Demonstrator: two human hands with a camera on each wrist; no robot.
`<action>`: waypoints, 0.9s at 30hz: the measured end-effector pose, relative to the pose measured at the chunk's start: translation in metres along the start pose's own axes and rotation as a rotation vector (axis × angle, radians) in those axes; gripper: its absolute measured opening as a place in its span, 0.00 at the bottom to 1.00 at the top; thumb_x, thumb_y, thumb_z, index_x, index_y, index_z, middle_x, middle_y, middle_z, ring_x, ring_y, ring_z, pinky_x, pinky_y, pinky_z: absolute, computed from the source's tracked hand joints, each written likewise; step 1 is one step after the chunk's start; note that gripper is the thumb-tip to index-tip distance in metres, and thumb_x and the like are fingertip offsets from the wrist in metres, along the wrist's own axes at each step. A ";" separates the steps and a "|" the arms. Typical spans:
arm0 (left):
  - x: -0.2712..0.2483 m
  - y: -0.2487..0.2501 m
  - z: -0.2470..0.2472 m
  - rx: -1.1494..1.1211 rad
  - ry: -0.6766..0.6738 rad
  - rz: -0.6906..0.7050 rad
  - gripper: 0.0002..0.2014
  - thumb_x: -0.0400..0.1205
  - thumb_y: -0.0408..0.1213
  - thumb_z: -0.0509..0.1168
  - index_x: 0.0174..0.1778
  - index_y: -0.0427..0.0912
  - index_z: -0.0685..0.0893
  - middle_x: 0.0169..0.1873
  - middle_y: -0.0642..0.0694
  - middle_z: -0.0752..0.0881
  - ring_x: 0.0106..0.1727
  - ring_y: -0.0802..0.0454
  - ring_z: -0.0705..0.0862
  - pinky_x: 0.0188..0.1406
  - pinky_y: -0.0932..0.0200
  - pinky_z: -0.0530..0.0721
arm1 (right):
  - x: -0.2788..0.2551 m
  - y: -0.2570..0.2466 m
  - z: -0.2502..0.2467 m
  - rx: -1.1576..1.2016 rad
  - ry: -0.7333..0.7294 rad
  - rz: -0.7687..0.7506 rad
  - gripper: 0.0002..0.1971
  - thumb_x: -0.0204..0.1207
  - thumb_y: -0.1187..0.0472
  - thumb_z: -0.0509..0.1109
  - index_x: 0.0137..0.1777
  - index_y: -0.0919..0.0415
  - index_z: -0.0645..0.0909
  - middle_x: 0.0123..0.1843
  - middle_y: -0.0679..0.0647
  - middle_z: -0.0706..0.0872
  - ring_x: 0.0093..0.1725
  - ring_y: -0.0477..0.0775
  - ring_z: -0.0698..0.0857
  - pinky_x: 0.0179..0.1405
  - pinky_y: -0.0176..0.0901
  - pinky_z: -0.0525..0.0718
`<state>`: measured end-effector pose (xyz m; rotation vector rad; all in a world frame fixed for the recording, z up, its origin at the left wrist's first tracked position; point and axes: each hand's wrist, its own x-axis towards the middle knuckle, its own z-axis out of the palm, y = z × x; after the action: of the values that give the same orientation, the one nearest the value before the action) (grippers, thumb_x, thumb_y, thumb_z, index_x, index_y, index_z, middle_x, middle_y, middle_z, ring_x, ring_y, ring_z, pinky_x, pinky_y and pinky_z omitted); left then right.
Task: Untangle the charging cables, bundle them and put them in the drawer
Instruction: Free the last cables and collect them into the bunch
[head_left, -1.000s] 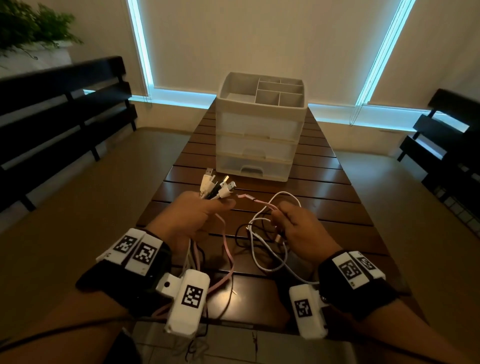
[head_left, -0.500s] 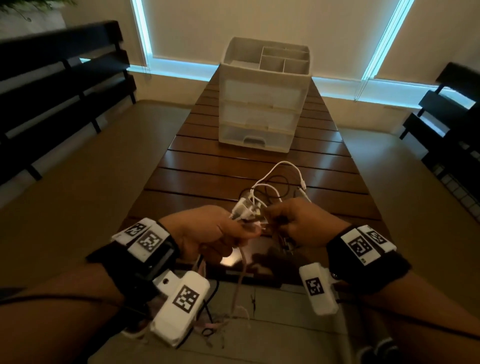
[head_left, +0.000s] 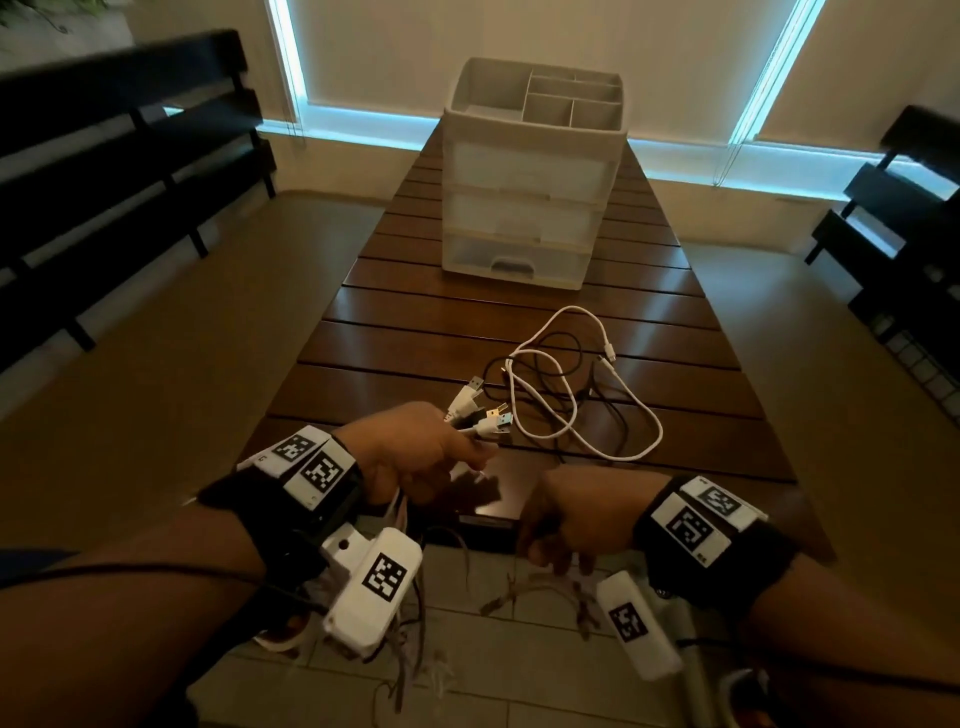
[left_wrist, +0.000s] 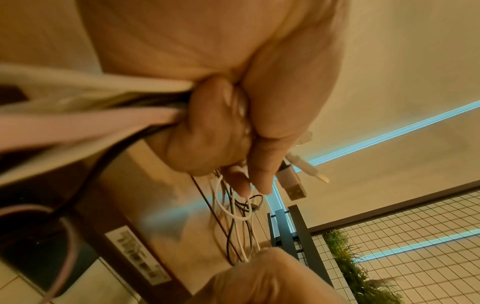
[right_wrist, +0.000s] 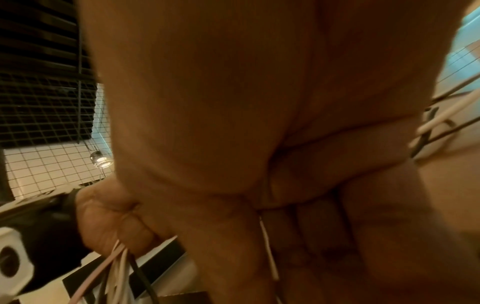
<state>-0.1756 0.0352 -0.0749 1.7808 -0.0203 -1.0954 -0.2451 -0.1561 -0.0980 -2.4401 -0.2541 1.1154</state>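
Observation:
My left hand (head_left: 441, 457) grips a bunch of charging cables just behind their USB plugs (head_left: 480, 413), which fan out above the wooden table (head_left: 415, 338). In the left wrist view the fist (left_wrist: 233, 127) is closed round white, pink and black cords, with the plugs (left_wrist: 293, 185) sticking out past it. My right hand (head_left: 561, 525) is at the table's near edge with its fingers curled downward. A thin white cable (right_wrist: 267, 253) runs out of that fist. White and black cable loops (head_left: 587, 395) lie on the table. The white drawer unit (head_left: 530, 176) stands further back, all drawers closed.
Cable ends (head_left: 519, 592) hang below the near table edge over a tiled floor. Black slatted benches stand to the left (head_left: 119, 156) and right (head_left: 909, 208). Bare slats lie between the loops and the drawer unit. A wire grid with plants (left_wrist: 389, 246) is on one wall.
My right hand has pulled back from beside the left hand to the near table edge and lower. The cable loops have stretched out flat on the table. The left hand keeps its grip.

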 end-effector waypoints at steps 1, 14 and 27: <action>0.001 0.000 0.000 -0.010 -0.006 0.008 0.08 0.79 0.38 0.71 0.41 0.37 0.81 0.20 0.51 0.69 0.19 0.57 0.62 0.15 0.66 0.61 | 0.000 0.001 -0.001 0.006 0.019 -0.002 0.11 0.82 0.62 0.66 0.60 0.55 0.86 0.46 0.51 0.91 0.43 0.50 0.91 0.41 0.42 0.91; -0.006 0.043 -0.025 -0.287 0.130 0.333 0.13 0.84 0.42 0.63 0.38 0.38 0.78 0.18 0.53 0.63 0.16 0.59 0.59 0.13 0.69 0.57 | -0.011 0.026 -0.056 -0.008 0.604 0.183 0.07 0.79 0.54 0.70 0.50 0.57 0.86 0.46 0.50 0.86 0.45 0.48 0.85 0.46 0.40 0.85; 0.026 0.054 -0.020 -0.332 0.165 0.309 0.14 0.85 0.43 0.63 0.38 0.37 0.79 0.16 0.53 0.65 0.14 0.60 0.60 0.12 0.71 0.58 | 0.023 0.052 -0.069 0.253 0.820 0.314 0.08 0.76 0.57 0.72 0.43 0.62 0.81 0.42 0.58 0.87 0.41 0.58 0.88 0.46 0.56 0.89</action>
<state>-0.1229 0.0107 -0.0504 1.5025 -0.0120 -0.6839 -0.1787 -0.2167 -0.0980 -2.5159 0.5045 0.1537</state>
